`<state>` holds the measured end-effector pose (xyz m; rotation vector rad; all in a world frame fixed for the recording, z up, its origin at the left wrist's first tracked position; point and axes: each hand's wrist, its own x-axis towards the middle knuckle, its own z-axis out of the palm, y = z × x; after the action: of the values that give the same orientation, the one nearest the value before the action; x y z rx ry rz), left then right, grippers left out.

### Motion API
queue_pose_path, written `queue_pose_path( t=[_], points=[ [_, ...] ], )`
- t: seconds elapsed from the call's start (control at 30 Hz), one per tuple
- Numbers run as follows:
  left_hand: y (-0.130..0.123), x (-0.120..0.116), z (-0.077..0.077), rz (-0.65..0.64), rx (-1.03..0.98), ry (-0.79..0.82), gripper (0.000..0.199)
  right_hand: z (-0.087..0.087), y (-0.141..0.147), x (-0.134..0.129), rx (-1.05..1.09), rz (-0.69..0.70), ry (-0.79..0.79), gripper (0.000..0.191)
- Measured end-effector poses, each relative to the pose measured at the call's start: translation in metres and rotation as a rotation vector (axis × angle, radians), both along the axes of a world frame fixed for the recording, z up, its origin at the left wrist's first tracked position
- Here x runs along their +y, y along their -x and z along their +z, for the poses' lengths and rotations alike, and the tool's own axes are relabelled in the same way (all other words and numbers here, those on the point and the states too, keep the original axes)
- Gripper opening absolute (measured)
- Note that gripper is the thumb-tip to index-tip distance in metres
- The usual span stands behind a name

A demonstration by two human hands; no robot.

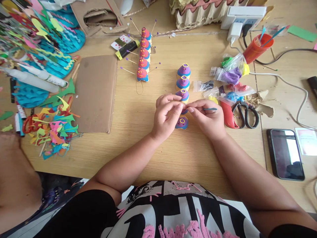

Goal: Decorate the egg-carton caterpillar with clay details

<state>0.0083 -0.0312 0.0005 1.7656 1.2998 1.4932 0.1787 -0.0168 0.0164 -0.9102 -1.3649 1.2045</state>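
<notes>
My left hand [166, 116] is closed in a pinch, thumb against fingers, over a row of purple-and-blue clay-covered egg-carton cups [183, 84]. My right hand [209, 118] meets it fingertip to fingertip, also pinching. A thin blue modelling tool [210, 109] is tucked between the right fingers, its flat end sticking out. Whatever tiny piece lies between the fingertips is too small to make out. The cups carry yellow rings on top and small faces; one is partly hidden behind my hands. The nearest cup [182, 122] shows below the fingers.
A finished-looking red-and-blue caterpillar [143, 54] with stick legs stands behind. To the right lie bagged clay [231, 75], scissors [244, 115], a red cup [259, 48] and a phone [286, 153]. Cardboard [95, 94] and paper scraps [58, 129] are left, near another person's arm [18, 185].
</notes>
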Motion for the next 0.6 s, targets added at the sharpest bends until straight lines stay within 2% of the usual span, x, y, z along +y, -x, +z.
queue_pose_path(
  t=[0.13,0.37,0.6],
  points=[
    [-0.001,0.0,0.002,0.033,0.005,-0.021,0.029,-0.002,-0.003,0.002,-0.036,-0.021,-0.023,0.032],
    [0.0,0.002,-0.002,0.084,-0.055,-0.023,0.024,-0.01,-0.009,0.006,-0.097,-0.06,-0.004,0.05],
    [0.002,0.006,-0.01,0.121,-0.111,0.005,0.026,-0.005,-0.005,0.007,-0.093,-0.077,0.075,0.039]
  ],
)
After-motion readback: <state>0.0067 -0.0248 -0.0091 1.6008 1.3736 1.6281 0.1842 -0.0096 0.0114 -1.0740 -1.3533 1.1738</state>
